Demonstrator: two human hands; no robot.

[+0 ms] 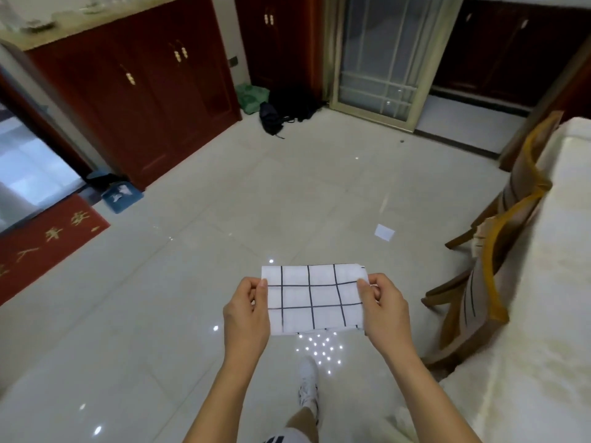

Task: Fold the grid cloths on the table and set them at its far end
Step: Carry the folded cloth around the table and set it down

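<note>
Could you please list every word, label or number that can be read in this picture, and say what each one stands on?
Nothing can be quoted with confidence.
Red doormat: gold characters, too tilted and blurred to read.
Shorts at the bottom edge: dark stripes or part of a print, cut off, not readable.
Grid cloth, pinched between left hand and right hand: only dark lines, no text.
White paper on the floor: blank as far as it shows.

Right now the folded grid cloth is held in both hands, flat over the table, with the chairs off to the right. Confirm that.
One detail is wrong: the grid cloth is held over the tiled floor, not over the table, which stands off to the right. The rest holds in the head view: the left hand and the right hand pinch its short ends, and the chairs are on the right.
</note>
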